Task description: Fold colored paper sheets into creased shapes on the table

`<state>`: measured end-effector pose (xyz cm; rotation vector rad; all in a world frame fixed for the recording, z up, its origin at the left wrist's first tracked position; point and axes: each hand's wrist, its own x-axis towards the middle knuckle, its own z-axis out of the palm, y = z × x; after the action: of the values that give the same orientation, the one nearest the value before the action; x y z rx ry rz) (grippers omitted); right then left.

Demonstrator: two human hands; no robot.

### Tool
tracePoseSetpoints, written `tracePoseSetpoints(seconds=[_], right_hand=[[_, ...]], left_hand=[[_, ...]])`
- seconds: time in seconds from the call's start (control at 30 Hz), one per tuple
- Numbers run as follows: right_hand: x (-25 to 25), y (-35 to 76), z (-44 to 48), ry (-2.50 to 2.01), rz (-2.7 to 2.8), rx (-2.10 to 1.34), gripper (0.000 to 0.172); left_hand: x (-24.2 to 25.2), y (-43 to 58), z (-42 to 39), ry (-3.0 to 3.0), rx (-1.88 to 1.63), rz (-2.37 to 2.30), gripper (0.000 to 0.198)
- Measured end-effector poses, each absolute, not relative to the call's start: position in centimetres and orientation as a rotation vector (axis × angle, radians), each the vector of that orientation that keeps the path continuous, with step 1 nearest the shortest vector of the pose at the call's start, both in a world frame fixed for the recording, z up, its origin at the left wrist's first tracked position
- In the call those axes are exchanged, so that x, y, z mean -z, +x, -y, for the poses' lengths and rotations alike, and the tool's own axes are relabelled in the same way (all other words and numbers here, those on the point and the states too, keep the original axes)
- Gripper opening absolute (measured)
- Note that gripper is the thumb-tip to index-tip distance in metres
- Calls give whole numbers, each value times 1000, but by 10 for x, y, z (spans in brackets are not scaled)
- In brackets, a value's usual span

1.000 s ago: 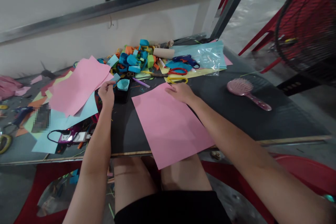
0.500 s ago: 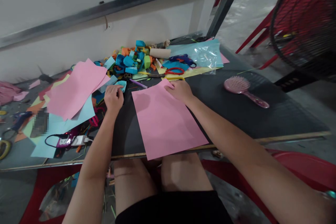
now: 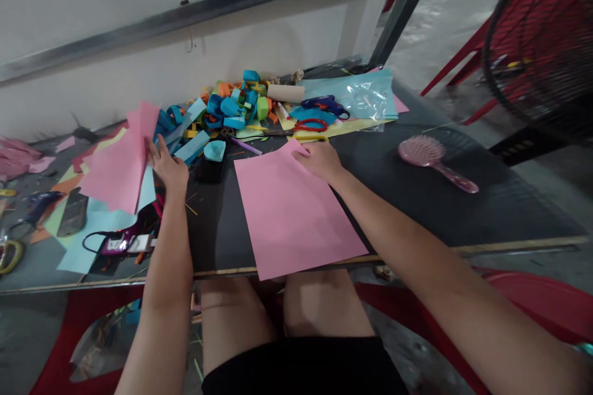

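A pink sheet of paper lies before me, its near edge jutting over the table edge. My right hand is closed on its top right corner, thumb on top. To the left, my left hand has its fingers apart and touches the right edge of a stack of pink sheets. That edge is bent upward against the fingers. Right of this hand, a small light-blue folded paper piece rests on a black phone-like object.
Behind are a heap of coloured folded paper pieces, a cardboard tube, a blue glue gun and red-handled scissors. A pink hairbrush lies right, near a fan. A power strip sits front left.
My left hand has moved left from the light-blue folded piece to the pink stack, whose right edge now bends up. My right hand has stayed on the pink sheet.
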<state>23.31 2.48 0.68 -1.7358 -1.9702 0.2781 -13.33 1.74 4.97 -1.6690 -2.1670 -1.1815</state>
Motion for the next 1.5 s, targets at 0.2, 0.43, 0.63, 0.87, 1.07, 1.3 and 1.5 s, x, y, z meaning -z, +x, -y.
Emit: tracePoseSetpoints(seconds=[0.2, 0.43, 0.63, 0.87, 1.07, 1.3, 1.5], right_hand=[[-7, 233, -24, -1762, 1973, -290, 38], [-2, 234, -30, -1769, 1973, -282, 41], [-1, 234, -33, -1782, 1954, -290, 40], [-4, 234, -29, -1769, 1960, -324, 39], [-2, 234, -30, -1771, 1972, -282, 38], [-2, 235, -30, -1761, 1995, -262, 36], [-5, 234, -28, -1778, 1982, -267, 37]], left_hand=[[-47, -144, -20, -1641, 1243, 2156, 77], [-49, -153, -30, -1633, 1207, 2209, 59], [-40, -161, -33, -1614, 1059, 2338, 40], [-25, -165, -38, -1675, 1439, 2308, 6], [-32, -155, -32, -1608, 979, 2483, 46], [-45, -164, -29, -1629, 995, 2212, 34], [-53, -162, -29, -1548, 1279, 2164, 22]])
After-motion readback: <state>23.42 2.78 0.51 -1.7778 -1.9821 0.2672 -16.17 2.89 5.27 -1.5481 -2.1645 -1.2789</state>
